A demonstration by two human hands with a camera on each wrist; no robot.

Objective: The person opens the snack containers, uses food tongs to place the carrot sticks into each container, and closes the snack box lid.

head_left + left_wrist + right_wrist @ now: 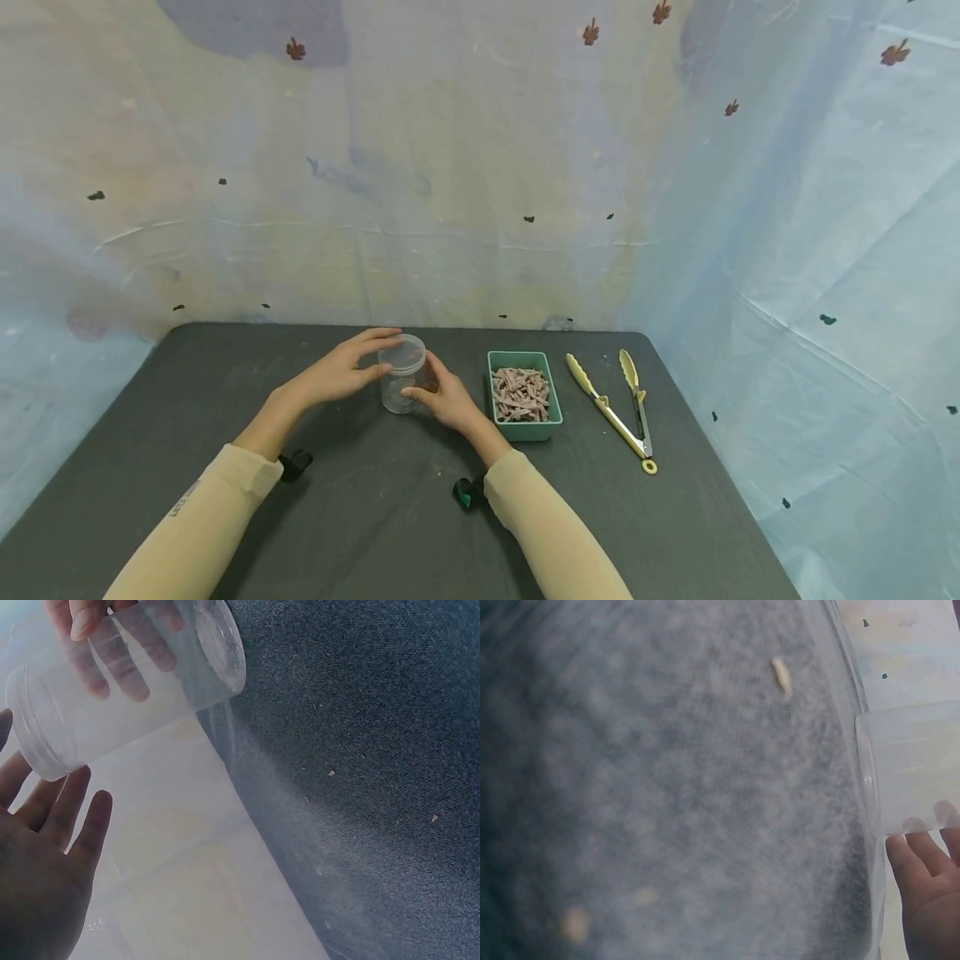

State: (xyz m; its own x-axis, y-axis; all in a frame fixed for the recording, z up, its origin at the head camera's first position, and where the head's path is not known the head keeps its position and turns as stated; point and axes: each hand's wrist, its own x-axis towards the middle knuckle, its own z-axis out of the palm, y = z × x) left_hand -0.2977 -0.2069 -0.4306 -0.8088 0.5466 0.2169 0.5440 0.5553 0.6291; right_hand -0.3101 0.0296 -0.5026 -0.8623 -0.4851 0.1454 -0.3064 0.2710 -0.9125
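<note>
The right grip (450, 402) is curling around the side of a clear jar (394, 392), thumb in front, and is holding it. The left grip (336, 371) is reaching around the lid (405, 353) with its fingers spread; I cannot tell if they are pinching. Doing this well means holding the jar firmly but gently, since its wall may be thin and bendy, and placing the left fingers evenly around the lid. The jar is standing nearly upright between both grips, near the middle of the frame. I cannot tell if its bottom is touching the counter (375, 517). Toward the right, a green tub (525, 432) is holding brownish strips (521, 393). Farther right, yellow tongs (617, 423) are lying spread apart.
</note>
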